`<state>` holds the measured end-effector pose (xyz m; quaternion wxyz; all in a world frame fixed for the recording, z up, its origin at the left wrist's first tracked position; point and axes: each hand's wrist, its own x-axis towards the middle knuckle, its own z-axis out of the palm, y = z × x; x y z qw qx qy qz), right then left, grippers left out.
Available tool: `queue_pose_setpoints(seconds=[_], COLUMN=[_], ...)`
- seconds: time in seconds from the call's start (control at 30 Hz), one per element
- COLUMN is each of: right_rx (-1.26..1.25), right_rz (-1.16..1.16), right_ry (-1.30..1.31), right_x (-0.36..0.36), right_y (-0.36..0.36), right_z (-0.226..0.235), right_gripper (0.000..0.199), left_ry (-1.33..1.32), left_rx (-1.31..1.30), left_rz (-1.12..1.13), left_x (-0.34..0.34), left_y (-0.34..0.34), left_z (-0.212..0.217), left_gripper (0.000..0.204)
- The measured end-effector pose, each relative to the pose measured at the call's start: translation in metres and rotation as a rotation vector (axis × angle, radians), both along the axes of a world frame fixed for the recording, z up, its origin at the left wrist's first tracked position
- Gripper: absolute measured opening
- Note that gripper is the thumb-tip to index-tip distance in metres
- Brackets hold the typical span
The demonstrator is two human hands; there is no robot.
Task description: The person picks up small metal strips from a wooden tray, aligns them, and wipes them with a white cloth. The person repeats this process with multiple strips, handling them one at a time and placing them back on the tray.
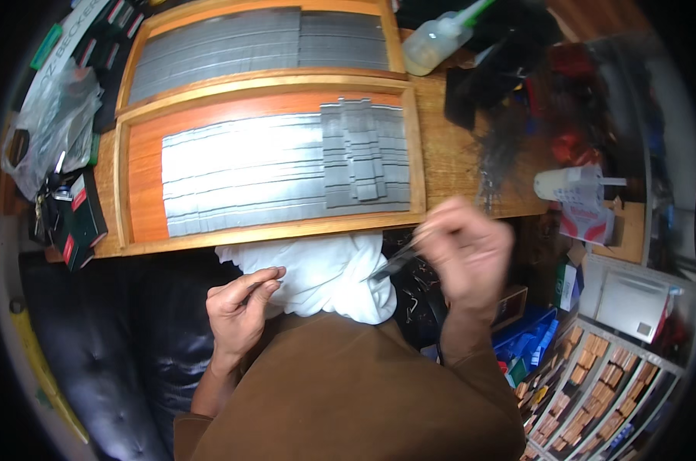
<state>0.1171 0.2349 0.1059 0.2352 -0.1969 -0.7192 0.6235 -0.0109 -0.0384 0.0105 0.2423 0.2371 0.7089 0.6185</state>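
My right hand (467,250), smeared by motion, is raised just off the near right corner of the wooden tray (418,169). Its fingers pinch a thin dark strip (394,264), which slants down toward the white cloth (317,273) on my lap. Left of the cloth, my left hand (240,307) is closed, thumb against forefinger; whatever lies between them is too small to name. In the tray, grey metal strips (244,173) lie side by side in rows on an orange base. Further strips (363,150) are stacked on the right end of those rows.
Behind stands a second wooden tray (263,77) of grey strips. A squeeze bottle (436,44) with a green nozzle is at the back right, a plastic cup (559,184) farther right. Keys (58,184) and a plastic bag (56,127) lie left. A black padded seat (110,330) is lower left.
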Motion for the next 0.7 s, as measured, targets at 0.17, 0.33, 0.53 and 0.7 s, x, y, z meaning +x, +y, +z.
queue_pose_setpoints(seconds=[0.17, 0.33, 0.53, 0.7], right_rx=[0.217, 0.227, 0.119, 0.072], right_rz=[-0.432, -0.544, 0.054, 0.329], right_ry=[-0.238, -0.240, -0.211, -0.163], right_x=[0.032, 0.051, 0.015, -0.016], right_y=[0.107, 0.122, 0.007, -0.052], right_z=[0.012, 0.010, 0.008, -0.029], right_gripper=[0.015, 0.014, 0.004, 0.006], left_ry=[0.022, -0.021, -0.047, -0.181], left_rx=[-0.023, -0.025, -0.077, -0.046], left_rz=[-0.127, -0.161, -0.281, -0.419], left_x=[-0.003, 0.000, -0.003, -0.004], left_y=[0.012, 0.018, 0.039, 0.038], left_z=[0.001, 0.009, 0.034, 0.044], left_gripper=[0.015, 0.013, 0.013, 0.019])
